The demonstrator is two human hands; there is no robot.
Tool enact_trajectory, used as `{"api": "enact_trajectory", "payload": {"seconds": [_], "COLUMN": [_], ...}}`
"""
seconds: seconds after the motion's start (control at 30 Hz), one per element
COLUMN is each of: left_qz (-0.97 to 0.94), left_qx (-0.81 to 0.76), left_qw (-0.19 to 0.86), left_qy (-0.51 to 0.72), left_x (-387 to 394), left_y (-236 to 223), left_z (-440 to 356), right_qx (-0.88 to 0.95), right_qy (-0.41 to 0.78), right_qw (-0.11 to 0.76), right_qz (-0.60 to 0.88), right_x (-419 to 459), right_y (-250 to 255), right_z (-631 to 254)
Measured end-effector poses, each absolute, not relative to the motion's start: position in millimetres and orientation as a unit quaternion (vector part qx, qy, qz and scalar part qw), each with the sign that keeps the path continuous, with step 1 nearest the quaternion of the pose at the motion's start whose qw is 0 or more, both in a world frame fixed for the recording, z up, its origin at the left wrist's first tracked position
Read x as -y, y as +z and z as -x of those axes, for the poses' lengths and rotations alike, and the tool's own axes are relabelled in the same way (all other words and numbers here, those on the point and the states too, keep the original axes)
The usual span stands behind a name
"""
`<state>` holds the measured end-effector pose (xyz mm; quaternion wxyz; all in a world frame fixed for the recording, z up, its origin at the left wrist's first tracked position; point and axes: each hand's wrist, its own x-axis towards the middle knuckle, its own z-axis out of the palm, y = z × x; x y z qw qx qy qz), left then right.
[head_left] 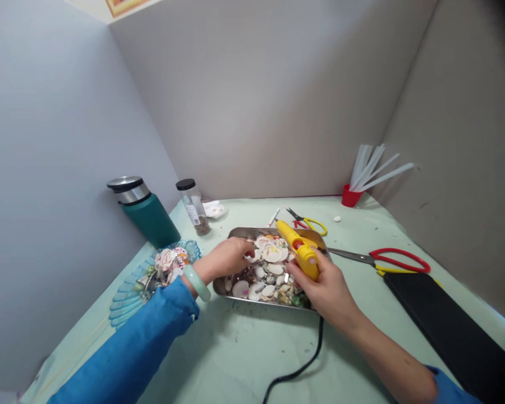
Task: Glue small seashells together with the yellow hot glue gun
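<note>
My right hand (330,289) is wrapped round a yellow hot glue gun (298,247), held above the right side of a metal tray (273,303). Its nozzle points up and away from me, and a black cord (292,376) runs down over the table. In the tray lie many shells (273,252), mostly white, with some greenish pieces in the near right corner. My left hand (227,258) reaches over the tray's left edge, fingers curled together down at the shells. Whatever sits between those fingertips is too small to make out.
A blue glass dish (122,300) with shells stands left, by a teal bottle (151,219) and a black-lidded jar (196,210). Behind and right lie small yellow-handled pliers (315,224), red-handled scissors (399,259), a black slab (450,331) and a red cup (350,196) of glue sticks.
</note>
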<state>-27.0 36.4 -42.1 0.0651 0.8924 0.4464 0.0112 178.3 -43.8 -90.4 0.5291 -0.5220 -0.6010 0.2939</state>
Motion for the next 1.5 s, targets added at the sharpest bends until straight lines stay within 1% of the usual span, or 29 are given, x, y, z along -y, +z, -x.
{"api": "enact_trajectory", "payload": {"seconds": [0.17,0.33,0.47,0.63,0.77,0.97,1.13,1.27,1.43,1.5], "left_qz": [-0.893,-0.895,-0.880,-0.861,-0.856,-0.868,-0.885,-0.877,-0.867,-0.865], "left_qx": [-0.447,-0.442,-0.470,-0.501,-0.509,-0.495,-0.465,-0.476,-0.467,-0.463], "left_qw": [0.052,0.066,0.072,0.070,0.076,0.029,0.026,0.056,0.157,0.177], "left_qy": [-0.007,0.003,0.019,0.055,0.040,0.012,0.000,0.042,0.073,0.078], "left_x": [-22.9,-8.5,-5.9,-23.2,-35.1,-31.2,-27.1,-31.7,-39.2,-41.3], "left_y": [-45.2,-50.6,-57.1,-41.8,-33.4,-51.9,-57.5,-45.2,-41.5,-45.9], "left_z": [38.7,31.8,26.8,39.2,48.2,40.4,34.2,39.2,45.5,45.0], "right_qx": [0.607,0.614,0.616,0.615,0.614,0.621,0.623,0.621,0.617,0.616], "right_qy": [0.285,0.280,0.275,0.272,0.274,0.277,0.276,0.277,0.278,0.277], "right_qw": [0.524,0.517,0.516,0.516,0.516,0.512,0.513,0.513,0.519,0.520], "right_qz": [0.526,0.526,0.529,0.530,0.531,0.525,0.523,0.524,0.523,0.523], "right_x": [45.0,45.9,44.1,44.2,45.9,45.5,45.1,45.1,45.6,45.6], "right_y": [-91.4,-91.4,-90.3,-89.7,-89.8,-91.2,-90.8,-90.6,-90.9,-90.7], "right_z": [-179.4,-179.5,-178.2,-179.0,-179.9,-179.4,-179.5,-179.7,-179.3,-179.0]}}
